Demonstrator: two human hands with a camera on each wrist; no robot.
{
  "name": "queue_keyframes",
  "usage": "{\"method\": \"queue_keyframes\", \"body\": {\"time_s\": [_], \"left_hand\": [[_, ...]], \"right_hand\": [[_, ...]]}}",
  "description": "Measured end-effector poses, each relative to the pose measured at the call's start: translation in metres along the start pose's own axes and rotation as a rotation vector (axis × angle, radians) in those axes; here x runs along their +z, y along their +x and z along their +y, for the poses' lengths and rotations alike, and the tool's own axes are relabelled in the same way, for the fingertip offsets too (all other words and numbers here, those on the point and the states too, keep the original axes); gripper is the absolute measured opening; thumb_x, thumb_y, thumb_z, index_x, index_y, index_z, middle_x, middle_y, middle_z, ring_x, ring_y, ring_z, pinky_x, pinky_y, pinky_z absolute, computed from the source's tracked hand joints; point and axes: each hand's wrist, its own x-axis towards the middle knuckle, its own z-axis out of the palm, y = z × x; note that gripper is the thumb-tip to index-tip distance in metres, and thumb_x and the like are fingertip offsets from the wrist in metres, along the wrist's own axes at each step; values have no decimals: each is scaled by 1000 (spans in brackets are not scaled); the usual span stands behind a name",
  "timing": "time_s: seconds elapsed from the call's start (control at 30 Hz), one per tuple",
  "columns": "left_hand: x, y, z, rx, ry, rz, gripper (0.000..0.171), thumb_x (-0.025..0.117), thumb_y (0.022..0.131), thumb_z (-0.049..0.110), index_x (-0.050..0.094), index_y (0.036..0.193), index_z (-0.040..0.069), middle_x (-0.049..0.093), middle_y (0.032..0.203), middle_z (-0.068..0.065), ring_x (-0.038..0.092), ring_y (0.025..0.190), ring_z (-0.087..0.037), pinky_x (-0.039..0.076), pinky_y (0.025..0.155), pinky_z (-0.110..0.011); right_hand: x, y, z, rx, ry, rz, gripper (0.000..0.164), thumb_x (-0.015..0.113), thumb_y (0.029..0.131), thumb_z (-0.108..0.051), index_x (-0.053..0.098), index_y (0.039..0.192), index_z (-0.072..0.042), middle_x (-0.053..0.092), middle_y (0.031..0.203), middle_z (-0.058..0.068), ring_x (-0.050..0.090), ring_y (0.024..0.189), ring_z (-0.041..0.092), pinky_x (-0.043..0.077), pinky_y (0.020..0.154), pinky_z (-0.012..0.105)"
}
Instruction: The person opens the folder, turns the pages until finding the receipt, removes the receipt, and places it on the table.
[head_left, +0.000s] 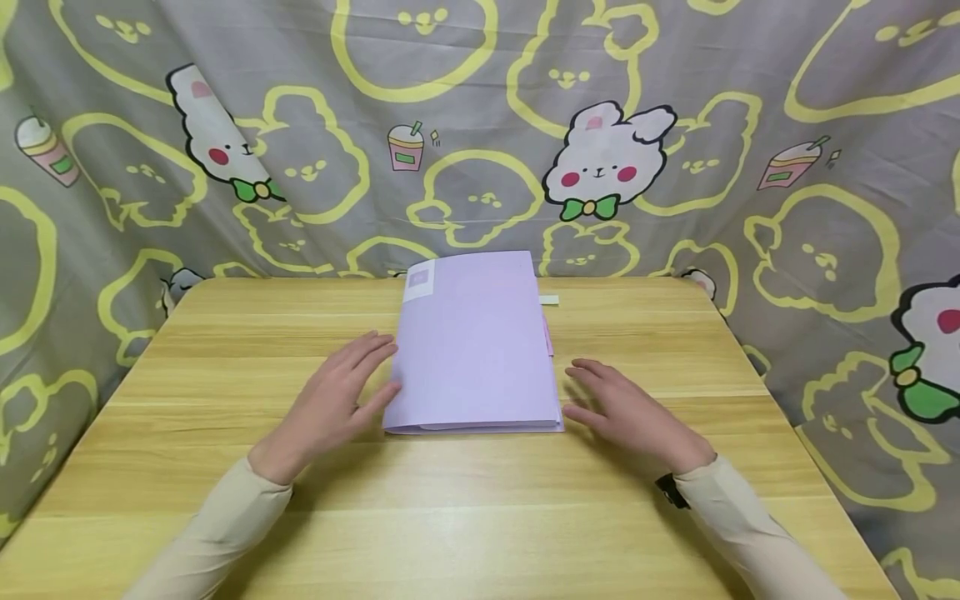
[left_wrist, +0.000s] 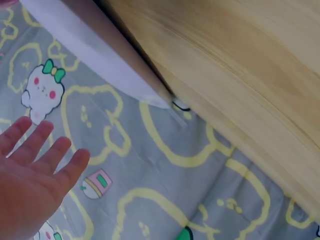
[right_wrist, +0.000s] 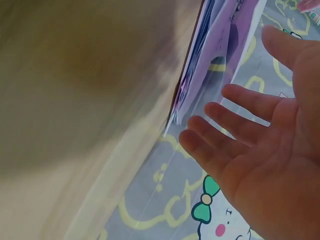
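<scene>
A lilac folder [head_left: 476, 350] lies closed on the wooden table, with a pale label [head_left: 419, 281] at its upper left corner. Its spine is on the left, and papers show between the covers at the open right side in the right wrist view. My left hand [head_left: 337, 392] is beside the spine, fingertips right at the folder's left edge, fingers loosely extended. On the other side, my right hand [head_left: 630, 412] hovers just off the right edge with spread fingers and holds nothing. A pale tab [head_left: 550, 300] and a pink tab [head_left: 547, 335] stick out on the right.
The wooden table [head_left: 465, 517] extends around the folder on all sides. Behind it and along both sides hangs a grey curtain [head_left: 480, 125] with yellow outlines and cartoon bunnies. A dark band [head_left: 672, 492] circles the right wrist below the sleeve.
</scene>
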Motion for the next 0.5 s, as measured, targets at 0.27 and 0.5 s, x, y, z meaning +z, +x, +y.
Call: {"method": "queue_keyframes", "body": {"time_s": [0.27,0.5], "left_hand": [[12,3,9,-37,-15,-171,67,70,95,47,55,147,7,50,155,-10,44,144,-37,38,114,-57],[21,3,14,-19,-21,-248,82,80,83,56,55,147,11,48,156,-8,43,145,-35,41,112,-56]], "right_hand": [[7,11,4,-40,47,-42,68,67,99,-43,49,149,-1,51,151,21,47,140,41,37,115,56],[10,16,8,-53,58,-78,65,72,95,-45,56,145,-6,55,147,18,49,138,39,37,115,56]]}}
